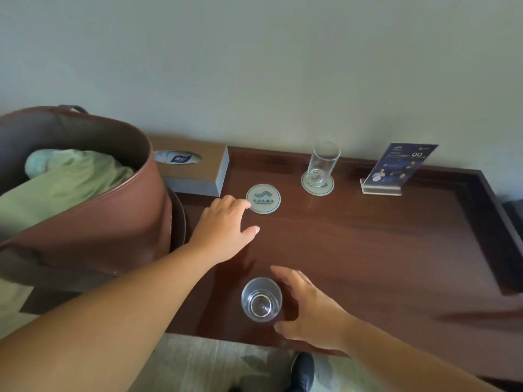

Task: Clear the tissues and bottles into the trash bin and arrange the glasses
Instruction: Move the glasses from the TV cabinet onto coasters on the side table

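A clear glass point(261, 299) stands upright near the front edge of the dark wooden desk point(382, 250). My right hand point(308, 306) curls open around its right side, fingers apart, not clearly touching it. My left hand point(226, 230) reaches across the desk, fingertips on the left edge of a bare round white coaster point(263, 198). A second clear glass point(324, 164) stands on another coaster point(317, 185) near the wall. The brown trash bin point(93, 216) at left holds pale green crumpled material point(65, 182).
A brown tissue box point(195, 168) sits behind the bin against the wall. A blue card in an acrylic stand point(396, 169) is at the back right. The desk has a raised rim on its right side point(498, 230). A dark shoe point(303, 370) shows on the floor below.
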Motion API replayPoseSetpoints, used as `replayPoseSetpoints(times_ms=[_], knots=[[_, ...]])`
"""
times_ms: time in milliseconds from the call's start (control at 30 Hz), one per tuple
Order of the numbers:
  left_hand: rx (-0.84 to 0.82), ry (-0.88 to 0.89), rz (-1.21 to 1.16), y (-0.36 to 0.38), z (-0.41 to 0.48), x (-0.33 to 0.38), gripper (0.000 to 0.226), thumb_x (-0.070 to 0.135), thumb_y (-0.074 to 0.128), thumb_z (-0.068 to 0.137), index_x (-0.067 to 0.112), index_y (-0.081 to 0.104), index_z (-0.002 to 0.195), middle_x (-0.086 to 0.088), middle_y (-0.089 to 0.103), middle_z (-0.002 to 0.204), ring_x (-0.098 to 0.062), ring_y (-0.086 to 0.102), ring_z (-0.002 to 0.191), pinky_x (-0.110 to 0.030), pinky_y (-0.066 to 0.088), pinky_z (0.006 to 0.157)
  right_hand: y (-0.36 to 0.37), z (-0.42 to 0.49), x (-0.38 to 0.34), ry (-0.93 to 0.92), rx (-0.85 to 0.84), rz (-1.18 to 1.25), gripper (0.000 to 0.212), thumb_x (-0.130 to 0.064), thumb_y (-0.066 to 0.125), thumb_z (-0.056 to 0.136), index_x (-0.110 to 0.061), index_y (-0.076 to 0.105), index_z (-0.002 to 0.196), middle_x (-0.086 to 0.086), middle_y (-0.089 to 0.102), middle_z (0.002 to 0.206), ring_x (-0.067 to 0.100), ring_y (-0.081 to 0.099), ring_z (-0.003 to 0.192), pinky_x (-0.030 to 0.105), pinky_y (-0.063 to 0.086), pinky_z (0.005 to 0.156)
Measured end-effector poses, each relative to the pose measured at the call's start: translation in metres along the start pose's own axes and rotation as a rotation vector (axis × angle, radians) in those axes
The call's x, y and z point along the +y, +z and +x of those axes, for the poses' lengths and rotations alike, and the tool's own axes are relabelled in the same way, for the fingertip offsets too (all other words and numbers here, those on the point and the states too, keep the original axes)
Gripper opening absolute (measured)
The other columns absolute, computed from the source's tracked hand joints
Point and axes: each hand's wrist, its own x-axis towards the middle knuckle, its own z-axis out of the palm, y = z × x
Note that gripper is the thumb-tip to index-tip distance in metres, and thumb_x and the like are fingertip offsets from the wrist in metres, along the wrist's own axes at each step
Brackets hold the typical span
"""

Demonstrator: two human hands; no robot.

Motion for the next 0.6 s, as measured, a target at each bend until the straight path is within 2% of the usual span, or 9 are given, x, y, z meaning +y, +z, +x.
replayPoseSetpoints(times_ms=[133,300,433,600], knots=[[0.008,0.019,-0.009,0.002,-0.013,-0.008,0.052,0.049,0.057,0.086,0.02,0.049,0.129,-0.002,0.052,0.123,-0.024,0.046,0.112,-0.04,0.039,0.096,0.029,-0.005,-0.008,0.05,0.061,0.077,0.094,-0.05,0.081,0.056,-0.06,0.025,0.132,-0.037,0.041,0.128,-0.011,0.046,0.117,0.013,0.04,0.093],[0.005,0.015,-0.037,0.007,-0.023,-0.018,0.051,0.049,0.058,0.085,0.021,0.05,0.127,0.0,0.052,0.12,-0.023,0.046,0.111,-0.039,0.039,0.095,0.049,0.0,-0.018,0.076,0.216,0.166,0.071,-0.043,0.083,0.059,-0.058,0.041,0.115,-0.031,0.056,0.113,-0.008,0.054,0.107,0.012,0.041,0.085],[-0.019,-0.037,-0.081,0.009,-0.021,-0.022,0.051,0.049,0.059,0.085,0.022,0.05,0.127,-0.001,0.053,0.12,-0.023,0.046,0.113,-0.04,0.04,0.097,0.05,-0.001,-0.023,0.083,0.288,0.17,0.064,-0.043,0.079,0.061,-0.054,0.044,0.114,-0.031,0.058,0.11,-0.007,0.056,0.102,0.012,0.042,0.08],[-0.066,-0.145,-0.134,0.013,-0.004,-0.02,0.051,0.048,0.058,0.086,0.022,0.048,0.129,-0.001,0.053,0.123,-0.022,0.048,0.115,-0.041,0.044,0.095,0.02,0.0,-0.025,0.076,0.384,0.172,0.065,-0.043,0.079,0.061,-0.055,0.043,0.114,-0.032,0.059,0.111,-0.008,0.057,0.104,0.006,0.04,0.081]])
